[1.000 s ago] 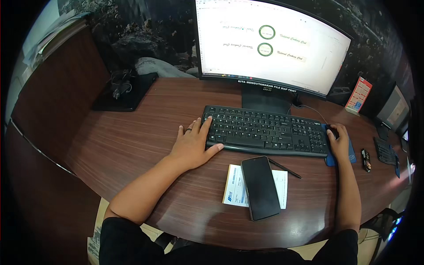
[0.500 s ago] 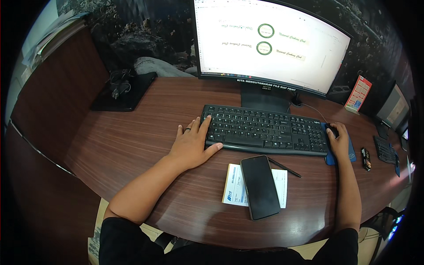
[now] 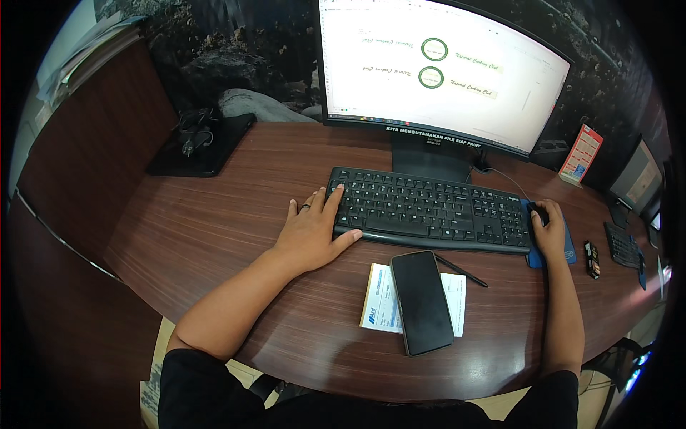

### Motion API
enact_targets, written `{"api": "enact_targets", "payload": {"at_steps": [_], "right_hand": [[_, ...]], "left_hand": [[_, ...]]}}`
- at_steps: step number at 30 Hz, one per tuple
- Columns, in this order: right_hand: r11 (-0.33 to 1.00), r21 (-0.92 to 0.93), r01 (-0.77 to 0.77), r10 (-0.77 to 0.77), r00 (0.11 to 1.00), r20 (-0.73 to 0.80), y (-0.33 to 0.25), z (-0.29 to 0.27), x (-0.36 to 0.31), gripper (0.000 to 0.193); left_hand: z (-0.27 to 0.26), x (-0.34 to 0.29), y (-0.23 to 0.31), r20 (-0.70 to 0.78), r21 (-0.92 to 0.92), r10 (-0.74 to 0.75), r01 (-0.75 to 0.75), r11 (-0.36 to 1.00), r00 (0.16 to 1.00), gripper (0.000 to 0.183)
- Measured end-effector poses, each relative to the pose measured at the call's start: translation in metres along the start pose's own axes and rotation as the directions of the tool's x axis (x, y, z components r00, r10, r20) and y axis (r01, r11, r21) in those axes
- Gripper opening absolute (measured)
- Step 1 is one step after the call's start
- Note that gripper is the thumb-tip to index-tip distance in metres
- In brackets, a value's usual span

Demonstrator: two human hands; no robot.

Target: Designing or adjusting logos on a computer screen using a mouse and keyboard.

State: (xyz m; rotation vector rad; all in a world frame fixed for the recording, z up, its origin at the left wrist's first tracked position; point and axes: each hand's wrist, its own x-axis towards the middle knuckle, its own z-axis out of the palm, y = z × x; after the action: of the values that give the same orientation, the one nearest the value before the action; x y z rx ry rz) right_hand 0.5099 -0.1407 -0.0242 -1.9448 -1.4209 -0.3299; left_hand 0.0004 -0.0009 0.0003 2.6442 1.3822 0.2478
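My left hand lies at the left end of a black keyboard, fingers spread. Its index fingertip touches the keys there and the thumb reaches along the front edge. A dark ring sits on one finger. Over on the right, my right hand is curved over a dark mouse, mostly hidden under the fingers, on a blue mouse pad. Behind the keyboard stands a monitor, its white page showing two green ring emblems with script lettering on both sides, the left lettering turned around.
In front of the keyboard a black phone lies across a printed paper pad, beside a black pen. A small dark packet and a red desk calendar are at right. Cables rest on a black flat device at left.
The view has shifted very slightly. Both hands keep their places at the keyboard and on the mouse. The upper left lettering on the screen looks slightly different.
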Motion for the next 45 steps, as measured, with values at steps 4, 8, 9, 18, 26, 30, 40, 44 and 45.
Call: {"api": "enact_targets", "payload": {"at_steps": [4, 8, 9, 18, 26, 30, 40, 44, 45], "right_hand": [[1.0, -0.022, 0.016, -0.017, 1.0, -0.014, 0.006, 0.001, 0.0, 0.025], [1.0, -0.01, 0.029, -0.029, 0.999, -0.022, 0.006, 0.001, 0.0, 0.024], [1.0, -0.008, 0.028, -0.028, 0.999, -0.021, 0.005, 0.001, 0.0, 0.024], [0.998, -0.036, 0.049, -0.05, 0.998, -0.029, 0.009, 0.002, -0.001, 0.026], [0.999, -0.029, -0.021, 0.018, 0.997, -0.073, 0.006, 0.001, -0.001, 0.026], [0.999, -0.033, 0.037, -0.04, 0.994, -0.102, 0.009, 0.005, -0.001, 0.025], [0.999, -0.033, 0.004, -0.007, 0.997, -0.075, 0.003, 0.002, -0.002, 0.024], [1.0, -0.026, -0.001, -0.001, 0.997, -0.075, 0.004, 0.003, -0.001, 0.024], [1.0, -0.029, 0.004, -0.006, 0.997, -0.074, 0.006, 0.003, -0.001, 0.023]], "left_hand": [[0.0, 0.0, 0.001, 0.0, 0.003, 0.004, -0.004, 1.0, 1.0, 0.095], [0.0, 0.001, 0.0, 0.01, 0.016, -0.002, 0.002, 1.0, 1.0, 0.096], [0.0, 0.0, 0.0, 0.011, 0.017, -0.003, 0.002, 1.0, 1.0, 0.096], [-0.021, -0.009, 0.014, -0.056, -0.015, -0.039, 0.039, 0.999, 0.998, 0.071], [-0.02, -0.012, 0.011, -0.118, 0.028, 0.029, -0.026, 0.999, 0.993, 0.051], [-0.018, -0.012, 0.011, -0.112, 0.064, 0.025, -0.018, 0.998, 0.993, 0.049], [-0.019, -0.011, 0.014, -0.114, 0.084, 0.033, -0.023, 0.996, 0.993, 0.05], [-0.02, -0.011, 0.014, -0.101, 0.078, 0.02, -0.012, 0.997, 0.995, 0.049], [-0.02, -0.011, 0.014, -0.102, 0.082, 0.023, -0.014, 0.997, 0.994, 0.049]]}}
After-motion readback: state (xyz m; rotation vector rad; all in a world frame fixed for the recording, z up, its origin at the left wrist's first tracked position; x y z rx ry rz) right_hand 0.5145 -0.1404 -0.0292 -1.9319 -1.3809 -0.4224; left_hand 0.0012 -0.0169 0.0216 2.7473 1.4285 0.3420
